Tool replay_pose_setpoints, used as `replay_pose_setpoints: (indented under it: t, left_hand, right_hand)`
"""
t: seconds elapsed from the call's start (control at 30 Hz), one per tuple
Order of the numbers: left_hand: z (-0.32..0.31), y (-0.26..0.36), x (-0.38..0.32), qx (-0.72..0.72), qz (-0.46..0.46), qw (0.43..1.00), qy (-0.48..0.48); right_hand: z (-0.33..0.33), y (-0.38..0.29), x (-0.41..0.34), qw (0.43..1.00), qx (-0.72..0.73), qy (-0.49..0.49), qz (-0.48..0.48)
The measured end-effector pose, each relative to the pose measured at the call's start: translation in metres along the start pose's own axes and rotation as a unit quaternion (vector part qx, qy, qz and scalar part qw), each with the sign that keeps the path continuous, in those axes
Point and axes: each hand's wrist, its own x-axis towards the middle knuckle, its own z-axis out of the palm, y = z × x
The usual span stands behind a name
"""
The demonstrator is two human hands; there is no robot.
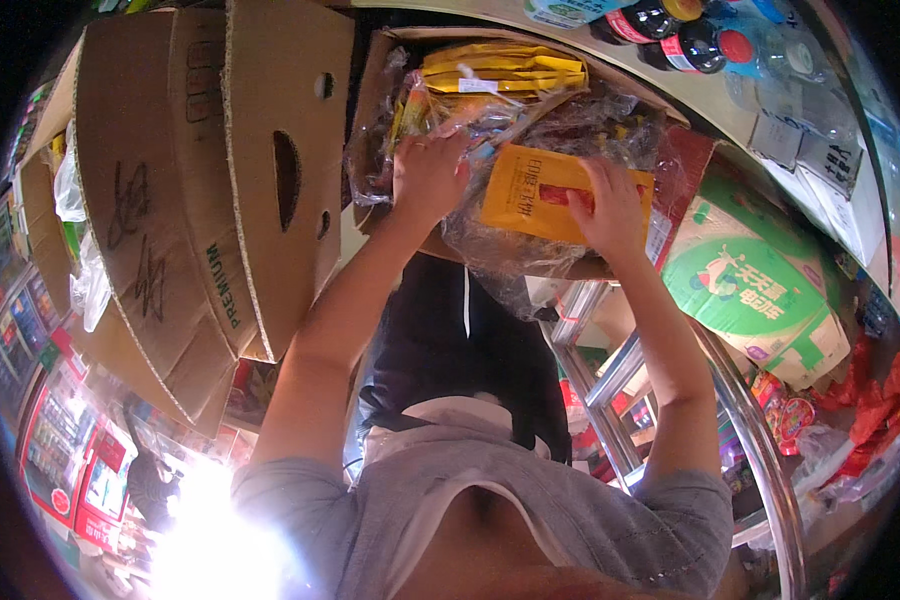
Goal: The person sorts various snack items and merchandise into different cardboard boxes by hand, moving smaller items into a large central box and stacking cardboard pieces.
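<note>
An open cardboard box (420, 37) lined with clear crumpled plastic film (495, 255) lies before me. My right hand (615, 206) rests on the right part of a flat yellow-orange packet (517, 191) printed with dark characters, thumb on its face; whether it grips the edge is unclear. My left hand (429, 176) is over the box's left part, touching the plastic, its fingertips partly lost in glare and film. A stack of yellow packets (502, 67) with a white label lies at the box's far side. More colourful packets (412, 112) stand by the left wall.
Large cardboard cartons (195, 180) with hand holes rise on the left. Drink bottles (690, 45) lie at the upper right. A green-printed carton (750, 277) stands right of the box, above a metal ladder (596, 375) and a curved chrome tube (757, 450). Red plastic bags (870, 420) hang further right.
</note>
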Motion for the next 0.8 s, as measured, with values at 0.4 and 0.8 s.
replay_pose_setpoints:
  t: [0.4,0.8]
  left_hand:
    - [0.008,0.049,0.06,-0.033,0.048,0.974,-0.218]
    - [0.036,0.028,0.033,-0.091,0.109,0.968,-0.209]
  right_hand:
    - [-0.017,0.032,0.022,0.913,0.008,-0.397,0.091]
    - [-0.183,-0.029,0.007,0.961,0.207,-0.106,0.152]
